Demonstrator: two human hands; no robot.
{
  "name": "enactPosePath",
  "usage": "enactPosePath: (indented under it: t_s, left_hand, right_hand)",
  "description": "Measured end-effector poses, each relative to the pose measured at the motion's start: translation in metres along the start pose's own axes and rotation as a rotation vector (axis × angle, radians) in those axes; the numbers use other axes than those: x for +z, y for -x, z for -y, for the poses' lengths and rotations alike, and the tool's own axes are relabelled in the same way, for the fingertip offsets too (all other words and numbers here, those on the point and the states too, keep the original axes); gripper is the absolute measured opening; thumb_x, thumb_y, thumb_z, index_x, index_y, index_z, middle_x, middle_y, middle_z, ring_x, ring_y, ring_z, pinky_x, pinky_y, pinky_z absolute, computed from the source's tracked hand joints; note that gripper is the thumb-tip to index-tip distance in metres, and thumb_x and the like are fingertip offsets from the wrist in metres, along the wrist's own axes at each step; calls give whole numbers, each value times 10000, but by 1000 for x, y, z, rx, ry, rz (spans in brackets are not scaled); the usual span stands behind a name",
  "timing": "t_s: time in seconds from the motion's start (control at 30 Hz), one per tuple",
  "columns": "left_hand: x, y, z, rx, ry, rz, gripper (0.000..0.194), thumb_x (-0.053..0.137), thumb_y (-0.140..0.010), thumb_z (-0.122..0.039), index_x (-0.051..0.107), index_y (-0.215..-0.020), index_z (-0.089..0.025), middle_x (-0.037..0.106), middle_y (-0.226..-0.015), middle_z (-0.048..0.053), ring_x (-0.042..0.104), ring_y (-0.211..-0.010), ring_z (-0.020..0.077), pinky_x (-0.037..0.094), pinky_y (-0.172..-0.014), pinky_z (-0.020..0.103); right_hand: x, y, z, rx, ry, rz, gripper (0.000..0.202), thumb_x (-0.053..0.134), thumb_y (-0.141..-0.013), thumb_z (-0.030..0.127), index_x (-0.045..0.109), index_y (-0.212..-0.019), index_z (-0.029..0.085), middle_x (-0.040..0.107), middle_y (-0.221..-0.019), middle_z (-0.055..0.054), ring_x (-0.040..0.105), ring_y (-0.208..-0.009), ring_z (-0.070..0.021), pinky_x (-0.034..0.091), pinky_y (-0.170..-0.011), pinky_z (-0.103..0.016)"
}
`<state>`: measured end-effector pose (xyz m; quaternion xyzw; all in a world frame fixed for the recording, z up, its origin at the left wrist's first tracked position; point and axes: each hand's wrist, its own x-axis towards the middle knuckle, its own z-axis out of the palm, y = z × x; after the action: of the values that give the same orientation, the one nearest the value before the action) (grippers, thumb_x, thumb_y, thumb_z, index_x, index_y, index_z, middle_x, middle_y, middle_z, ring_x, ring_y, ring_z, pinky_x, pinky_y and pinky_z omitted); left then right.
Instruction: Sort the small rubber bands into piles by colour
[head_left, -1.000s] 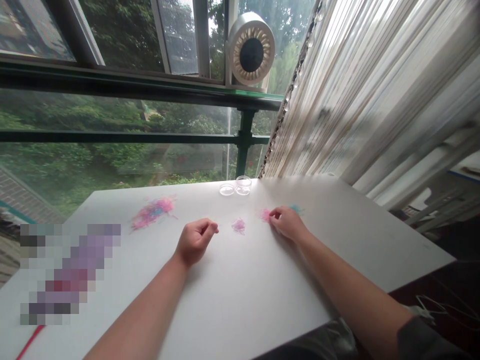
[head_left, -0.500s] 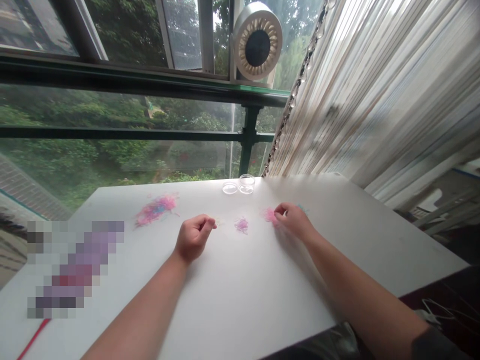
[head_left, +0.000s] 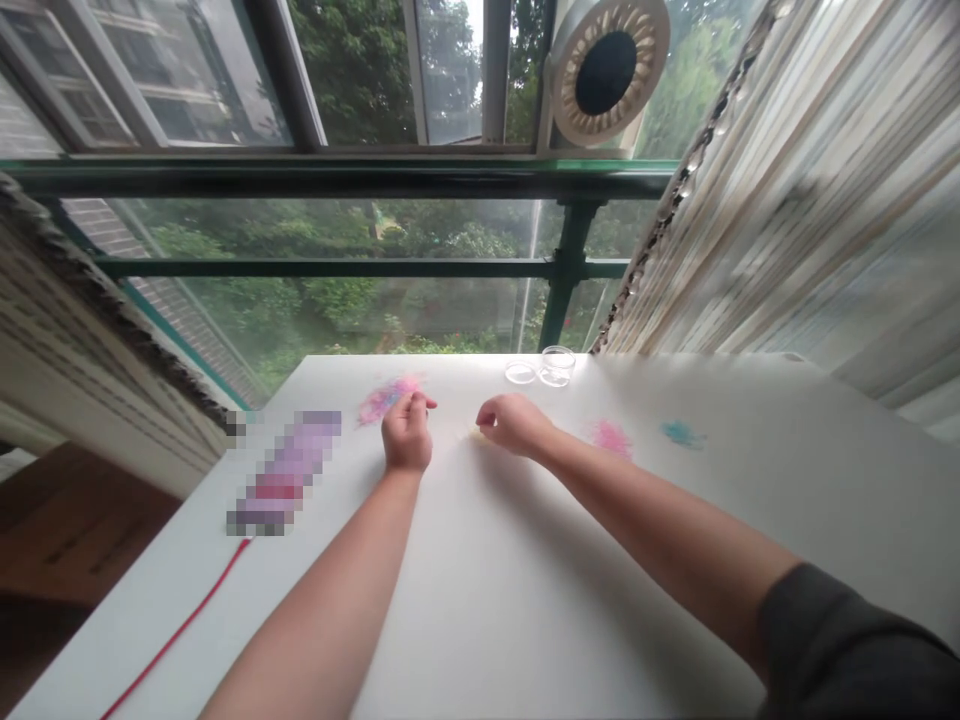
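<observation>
My left hand (head_left: 407, 432) is closed at the near right edge of a mixed pile of pink and blue strands (head_left: 381, 400); anything in its fingers is too small to name. My right hand (head_left: 511, 424) is pinched low over the table, touching or just above a few pale yellow strands (head_left: 475, 434). What it holds, if anything, is hidden. To its right lie a pink pile (head_left: 612, 438) and a teal pile (head_left: 681, 434). The purple pile is hidden behind my right hand and wrist.
A clear round container (head_left: 557, 368) and a clear lid (head_left: 520, 373) stand at the back edge of the white table (head_left: 465, 600). A blurred purple object (head_left: 289, 475) with a red cable (head_left: 180, 630) lies on the left. Curtains hang on both sides.
The view has turned left. My right hand has moved left from the pink pile to the yellow strands. My left hand has moved left to the mixed pile.
</observation>
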<state>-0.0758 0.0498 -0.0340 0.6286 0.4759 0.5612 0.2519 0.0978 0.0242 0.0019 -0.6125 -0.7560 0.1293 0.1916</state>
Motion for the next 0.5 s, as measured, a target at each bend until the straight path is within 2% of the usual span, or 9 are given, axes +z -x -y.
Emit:
enactPosePath:
  t_s: [0.1,0.17,0.23,0.3,0.33,0.43,0.5]
  left_hand:
    - [1,0,3,-56,74,-127,333,368,-861,-379,567,-712,-158,391,-516,-30,403,-478,102,327,-468,211]
    - [2,0,5,-50,73,-121,307,377,-859,-345,576,-724,-154,429,-544,-21,439,-515,104,357,-498,208]
    - [1,-1,8,-37,60,-120,296,371,-865,-321,578,-735,-154,455,-567,-13,461,-542,106,377,-524,210]
    - [-3,-5,11,-26,61,-159,294,356,-873,-309,573,-748,-156,467,-586,-9,472,-559,107,387,-538,211]
    - [-6,-8,13,-21,71,-193,289,347,-877,-305,567,-762,-157,472,-597,-8,477,-567,106,390,-542,209]
    - [-23,-20,18,-23,84,-342,222,346,-864,-262,540,-824,-163,487,-629,-9,484,-581,102,391,-540,199]
    - [-36,-27,22,-42,50,-451,170,356,-836,-209,519,-859,-167,502,-653,-11,474,-563,94,384,-525,191]
  right_hand:
    - [-9,0,4,-48,12,3,219,526,-745,111,699,-851,192,694,-897,-46,603,-830,-180,404,-710,-235]
    - [-18,10,6,-84,9,-16,233,494,-779,124,683,-899,190,679,-950,-57,587,-885,-190,395,-746,-249]
    - [-25,25,7,-128,-5,-66,213,475,-800,153,657,-902,197,666,-920,-51,577,-839,-179,390,-719,-252]
    - [-22,45,8,-175,-66,-63,153,473,-801,175,623,-818,200,646,-812,-31,553,-722,-155,381,-649,-241]
    - [-18,56,8,-209,-118,-15,137,469,-796,169,598,-763,198,627,-753,-19,536,-680,-142,375,-626,-233]
    - [4,84,7,-362,-211,268,153,457,-781,151,549,-669,198,570,-632,3,481,-572,-121,338,-553,-226]
    - [17,96,6,-410,-199,259,136,466,-769,146,537,-663,193,567,-642,-10,483,-614,-136,339,-594,-245]
